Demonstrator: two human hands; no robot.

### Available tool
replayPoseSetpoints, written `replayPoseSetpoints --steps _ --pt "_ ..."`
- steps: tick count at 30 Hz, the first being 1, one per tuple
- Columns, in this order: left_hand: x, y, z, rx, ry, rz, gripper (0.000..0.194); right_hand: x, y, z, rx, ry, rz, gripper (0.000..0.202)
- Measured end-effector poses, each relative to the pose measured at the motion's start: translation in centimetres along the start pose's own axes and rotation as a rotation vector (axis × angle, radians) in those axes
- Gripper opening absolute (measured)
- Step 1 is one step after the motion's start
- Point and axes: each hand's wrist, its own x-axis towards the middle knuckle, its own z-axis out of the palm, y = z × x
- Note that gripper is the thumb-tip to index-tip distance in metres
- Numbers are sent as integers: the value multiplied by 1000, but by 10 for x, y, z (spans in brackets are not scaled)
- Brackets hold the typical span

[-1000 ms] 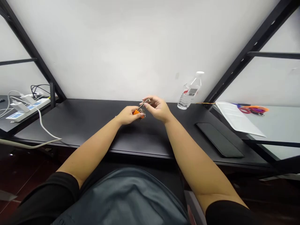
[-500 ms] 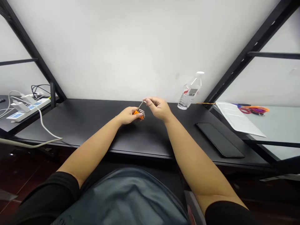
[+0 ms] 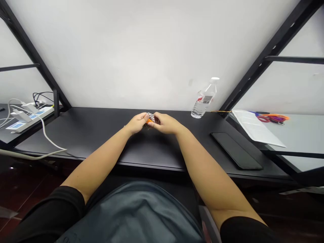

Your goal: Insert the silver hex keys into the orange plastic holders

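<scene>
Orange hex-key set (image 3: 149, 120) sits clasped between left fingers (image 3: 145, 117) and right fingers (image 3: 155, 126).

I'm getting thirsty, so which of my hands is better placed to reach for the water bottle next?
Probably your right hand: it is nearer the water bottle, which sits on that side, with the left hand farther away. Both hands touch the orange holder, though.

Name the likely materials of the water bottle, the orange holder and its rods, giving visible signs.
Water bottle: probably clear, glossy plastic; see-through with highlights. Orange holder: perhaps plastic; plain bright colour, finish unclear. Rods: likely metal, smooth; silvery shine.
</scene>
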Motion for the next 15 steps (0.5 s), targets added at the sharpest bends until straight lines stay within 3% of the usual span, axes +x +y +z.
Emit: replayPoseSetpoints --steps 6,11,15 --pt "2 2 -3 270 124 76 43 1 0 -1 144 -67 -75 41" --pt "-1 10 -3 130 90 76 39 2 9 -7 238 -215 -60 46" --pt "-4 12 -5 214 14 -41 37 -1 18 -11 196 -372 9 50"
